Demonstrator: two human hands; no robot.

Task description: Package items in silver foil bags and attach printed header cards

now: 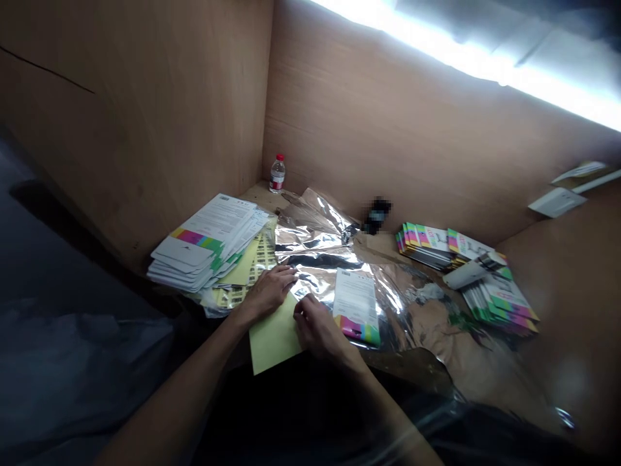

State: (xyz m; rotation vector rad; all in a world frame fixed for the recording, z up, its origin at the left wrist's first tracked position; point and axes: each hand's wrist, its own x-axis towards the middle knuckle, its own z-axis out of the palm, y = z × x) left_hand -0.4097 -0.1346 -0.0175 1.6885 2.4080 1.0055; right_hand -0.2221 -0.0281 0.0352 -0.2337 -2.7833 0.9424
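Ideally, the left hand [268,292] should steady the pale yellow sheet [275,342] near its upper end while the right hand [317,325] works lightly at its right side, so the paper neither creases nor twists; even pressure matters, since its lower corner seems to reach past the near edge of the table [253,193]. The left fingers lie close together over the sheet, though I cannot tell whether they grip or merely press. The right fingers are curled, thumb and index narrowly spaced at the edge; what they pinch, if anything, cannot be made out. The sheet sits left of the printed package [356,301]. It looks thin, matte and blank on its visible face, with straight edges and a sharp lower corner.
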